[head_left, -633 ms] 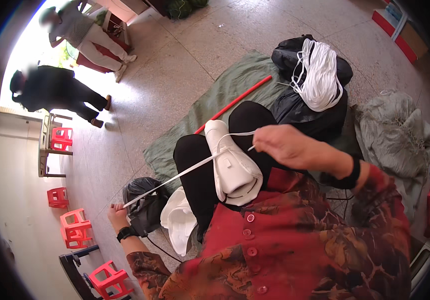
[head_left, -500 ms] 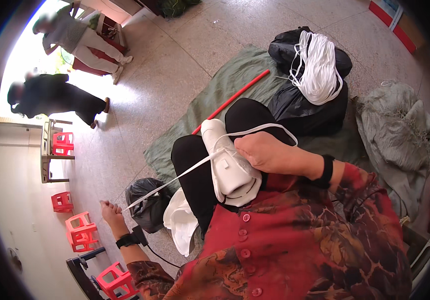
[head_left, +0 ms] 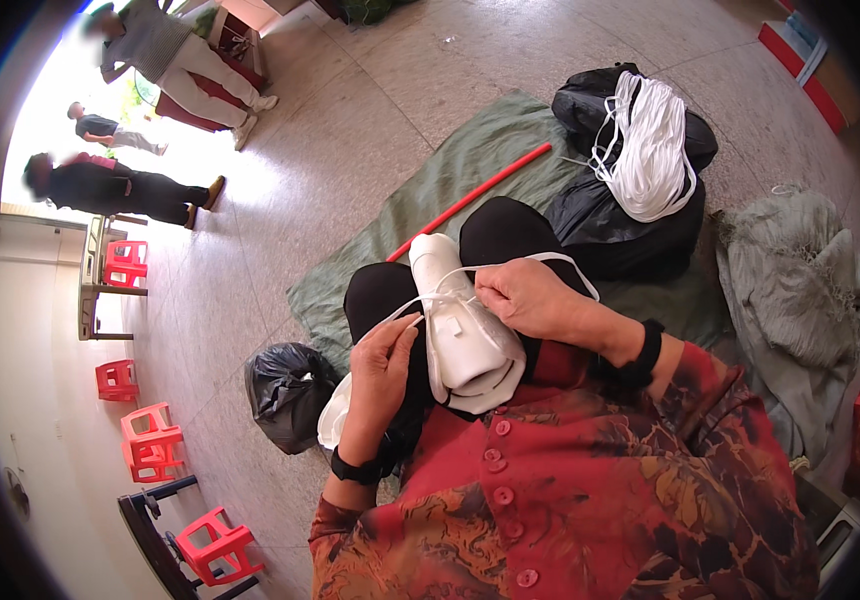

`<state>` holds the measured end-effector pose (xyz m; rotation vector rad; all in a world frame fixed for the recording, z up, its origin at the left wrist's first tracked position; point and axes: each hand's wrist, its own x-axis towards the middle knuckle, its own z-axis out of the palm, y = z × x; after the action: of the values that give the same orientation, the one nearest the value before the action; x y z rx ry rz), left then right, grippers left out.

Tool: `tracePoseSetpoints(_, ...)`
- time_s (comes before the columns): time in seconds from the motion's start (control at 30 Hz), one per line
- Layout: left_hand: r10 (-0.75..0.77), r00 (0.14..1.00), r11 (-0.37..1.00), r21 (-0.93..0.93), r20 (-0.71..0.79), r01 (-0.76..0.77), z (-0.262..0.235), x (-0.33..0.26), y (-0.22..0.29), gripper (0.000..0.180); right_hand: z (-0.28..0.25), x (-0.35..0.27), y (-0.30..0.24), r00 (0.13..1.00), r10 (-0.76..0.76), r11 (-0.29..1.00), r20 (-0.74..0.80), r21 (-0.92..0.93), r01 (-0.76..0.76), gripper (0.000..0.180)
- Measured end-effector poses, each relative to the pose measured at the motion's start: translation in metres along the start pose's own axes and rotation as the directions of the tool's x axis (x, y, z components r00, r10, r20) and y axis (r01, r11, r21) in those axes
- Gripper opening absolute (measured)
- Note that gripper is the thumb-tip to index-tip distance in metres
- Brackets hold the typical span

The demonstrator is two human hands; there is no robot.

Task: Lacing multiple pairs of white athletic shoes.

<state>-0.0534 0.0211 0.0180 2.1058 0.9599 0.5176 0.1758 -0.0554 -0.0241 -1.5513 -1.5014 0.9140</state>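
Note:
A white rolled bundle, which looks like foam sheet, lies lengthwise across my lap between my black-clad knees. Flat white cord passes around its middle, with a thin crossing or knot on top. At the bundle's left side my left hand pinches one stretch of cord between thumb and fingers. My right hand is closed on the cord against the bundle's right side, and a loop arcs out beyond it over my right knee. Its fingertips are partly hidden.
A green cloth with a red rod lies ahead. Black bags carry a white cord hank. At right sits a grey sack; at left, a black bag, white pieces and red stools. People stand far left.
My left hand has come in from far left to beside the bundle, and its cord is no longer stretched out. The right hand stays by the bundle. Another person shows in the doorway.

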Motion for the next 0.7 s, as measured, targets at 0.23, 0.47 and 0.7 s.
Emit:
tracePoseSetpoints(0.23,0.044,0.999,0.995,0.094,-0.023,-0.042,0.001,-0.003,-0.003,0.017,0.003,0.002,-0.001,0.996,-0.085,0.989,-0.039,-0.128,0.079,0.015)
tracePoseSetpoints(0.47,0.084,0.995,0.976,0.204,-0.049,-0.072,-0.002,-0.003,-0.006,0.012,-0.013,0.020,-0.009,0.981,-0.096,0.968,0.169,-0.214,0.132,0.014)
tracePoseSetpoints(0.7,0.153,0.988,0.920,0.364,0.008,-0.145,-0.009,-0.002,-0.014,0.007,-0.001,0.018,-0.020,0.974,-0.206,0.972,0.098,-0.094,0.215,0.011)
